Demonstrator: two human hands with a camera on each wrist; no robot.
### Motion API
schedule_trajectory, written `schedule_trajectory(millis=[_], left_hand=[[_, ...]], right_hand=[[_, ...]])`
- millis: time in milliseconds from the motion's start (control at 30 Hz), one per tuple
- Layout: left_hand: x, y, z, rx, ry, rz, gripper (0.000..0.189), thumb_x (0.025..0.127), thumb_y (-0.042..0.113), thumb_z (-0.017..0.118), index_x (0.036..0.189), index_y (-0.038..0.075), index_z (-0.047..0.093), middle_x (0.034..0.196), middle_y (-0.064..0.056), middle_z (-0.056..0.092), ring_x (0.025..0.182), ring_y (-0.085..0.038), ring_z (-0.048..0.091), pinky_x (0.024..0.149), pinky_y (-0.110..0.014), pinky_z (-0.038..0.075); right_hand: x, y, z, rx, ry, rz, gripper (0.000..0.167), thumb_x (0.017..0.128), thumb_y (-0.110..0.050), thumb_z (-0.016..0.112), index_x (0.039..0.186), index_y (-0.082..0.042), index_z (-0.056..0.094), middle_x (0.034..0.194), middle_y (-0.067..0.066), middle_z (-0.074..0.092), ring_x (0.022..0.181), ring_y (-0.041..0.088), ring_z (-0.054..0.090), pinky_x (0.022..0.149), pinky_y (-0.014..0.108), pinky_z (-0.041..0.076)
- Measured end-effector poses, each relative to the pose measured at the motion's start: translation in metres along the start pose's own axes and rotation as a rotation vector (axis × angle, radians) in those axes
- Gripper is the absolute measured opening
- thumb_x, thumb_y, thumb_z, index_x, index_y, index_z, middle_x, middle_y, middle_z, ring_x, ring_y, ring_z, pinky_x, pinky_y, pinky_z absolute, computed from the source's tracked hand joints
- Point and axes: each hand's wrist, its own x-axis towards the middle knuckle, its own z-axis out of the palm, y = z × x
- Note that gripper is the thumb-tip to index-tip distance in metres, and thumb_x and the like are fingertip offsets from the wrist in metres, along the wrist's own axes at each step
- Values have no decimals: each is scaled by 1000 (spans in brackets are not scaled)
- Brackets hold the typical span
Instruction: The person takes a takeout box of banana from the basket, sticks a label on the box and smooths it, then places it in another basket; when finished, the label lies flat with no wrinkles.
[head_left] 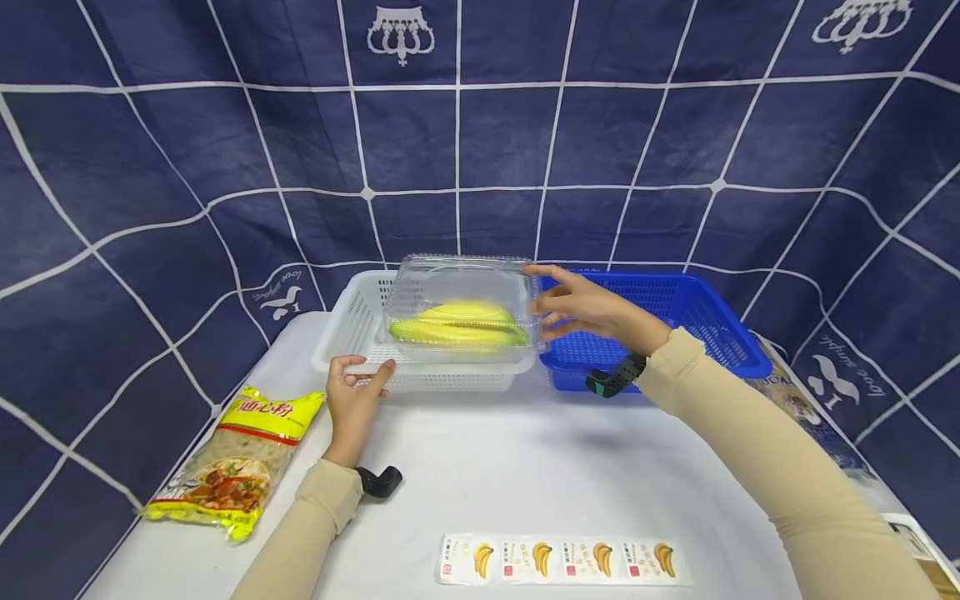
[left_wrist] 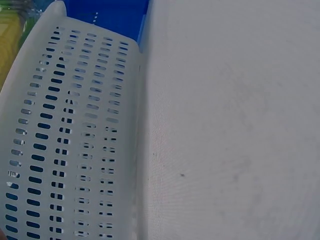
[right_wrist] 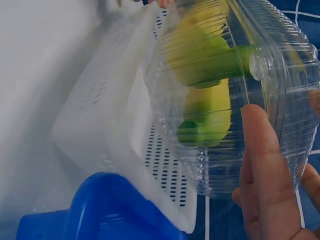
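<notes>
A clear plastic clamshell box holds yellow-green bananas and is tilted over the white slotted basket. My right hand grips the box at its right end, fingers spread along the ribbed side. In the right wrist view the green tips of the bananas show through the plastic, and the lid lies over them. My left hand holds the front left rim of the basket, thumb on top. The left wrist view is mostly the basket's slotted wall, with the hand nearly out of sight.
A blue basket stands right of the white one. A yellow-ended food packet lies at the left, and a strip of banana-printed labels near the front. Printed packaging lies at the right edge. A dark blue curtain hangs behind.
</notes>
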Motion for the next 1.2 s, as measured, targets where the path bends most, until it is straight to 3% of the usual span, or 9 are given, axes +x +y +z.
schedule_trajectory(millis=[500,867,1200], left_hand=[[0,0,0,9,24,22,39,94,8,84,118,6,53,78,7,67,51,-8,64,57,-24,59],[-2,0,0,47,12,-5,40,95,13,85,118,10,53,77,9,66,55,-17,69,53,-22,52],[-2,1,1,37,11,-1,41,95,14,86,118,9,53,75,10,66,52,-12,66,51,-19,49]], right_hand=[[-43,22,-15,-1,-21,-4,82,106,-5,63,174,-17,19,163,33,31,88,20,60,88,44,65],[-78,33,-22,-22,4,0,83,105,-7,66,174,-18,20,165,31,32,122,39,62,90,50,65],[-107,42,-25,-29,14,0,86,105,-8,69,174,-16,19,166,32,32,119,36,64,88,48,66]])
